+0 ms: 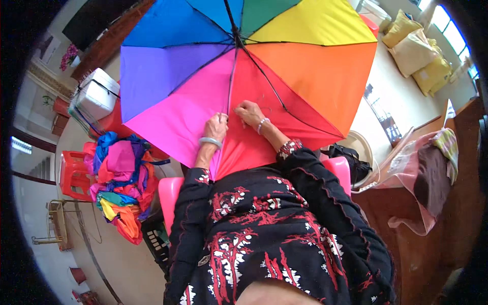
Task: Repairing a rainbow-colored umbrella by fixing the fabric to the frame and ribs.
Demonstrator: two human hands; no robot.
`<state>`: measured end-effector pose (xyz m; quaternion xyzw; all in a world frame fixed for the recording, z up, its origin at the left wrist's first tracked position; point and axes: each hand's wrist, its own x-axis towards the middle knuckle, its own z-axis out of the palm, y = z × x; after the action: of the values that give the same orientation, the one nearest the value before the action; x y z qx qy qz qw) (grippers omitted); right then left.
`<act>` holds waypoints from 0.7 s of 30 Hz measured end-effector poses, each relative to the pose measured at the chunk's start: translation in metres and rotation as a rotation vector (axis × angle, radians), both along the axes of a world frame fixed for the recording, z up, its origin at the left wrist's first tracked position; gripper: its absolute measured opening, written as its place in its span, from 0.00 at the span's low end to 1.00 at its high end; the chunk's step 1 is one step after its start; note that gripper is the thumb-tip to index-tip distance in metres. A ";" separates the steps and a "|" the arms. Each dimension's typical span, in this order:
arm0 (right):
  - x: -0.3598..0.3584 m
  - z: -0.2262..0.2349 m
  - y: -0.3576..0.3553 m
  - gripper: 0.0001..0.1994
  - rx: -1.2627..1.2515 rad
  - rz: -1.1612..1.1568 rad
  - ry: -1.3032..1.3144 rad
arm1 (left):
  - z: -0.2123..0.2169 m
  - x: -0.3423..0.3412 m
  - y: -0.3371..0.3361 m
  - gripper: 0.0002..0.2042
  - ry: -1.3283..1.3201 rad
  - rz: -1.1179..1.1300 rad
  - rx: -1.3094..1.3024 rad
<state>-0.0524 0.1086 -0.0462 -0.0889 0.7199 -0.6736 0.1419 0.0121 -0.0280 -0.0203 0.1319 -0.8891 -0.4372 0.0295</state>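
A rainbow-coloured umbrella [295, 66] lies spread across my lap, its inner side with the black ribs and shaft facing me. My left hand [216, 127], with a pale bangle at the wrist, is closed at a rib along the seam between the pink and red panels. Just right of it, my right hand [249, 113], wearing a beaded bracelet, is pinched over the red panel. A thin dark line, perhaps thread, curves beside its fingers. Whatever sits between the right fingertips is too small to make out.
Folded multicoloured umbrella cloth [122, 178] is heaped on a red stool [73, 175] at left. Behind it stands a white box [96, 94]. Yellow sacks [414, 51] lie at far right. A bucket [362, 147] with a black bag and a wooden table [432, 254] are at my right.
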 end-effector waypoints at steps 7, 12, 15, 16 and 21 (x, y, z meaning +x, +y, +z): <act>0.010 0.011 0.007 0.08 -0.109 0.027 -0.011 | 0.021 0.013 0.011 0.16 0.171 -0.137 -0.185; 0.012 0.030 0.014 0.08 -0.218 0.031 -0.218 | 0.058 0.039 0.032 0.15 -0.223 -0.669 0.210; 0.007 0.030 0.013 0.07 -0.292 0.032 -0.235 | 0.051 0.047 0.040 0.16 -0.380 -0.760 0.198; 0.004 0.030 0.014 0.07 -0.322 0.026 -0.243 | 0.052 0.049 0.046 0.16 -0.381 -0.758 0.198; -0.001 0.034 0.019 0.07 -0.303 0.005 -0.235 | 0.066 0.064 0.071 0.14 -0.320 -0.912 0.204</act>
<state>-0.0537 0.1276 -0.0117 -0.0318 0.5887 -0.7795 0.2116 0.0761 0.0430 0.0454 -0.2031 -0.8022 -0.4647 -0.3150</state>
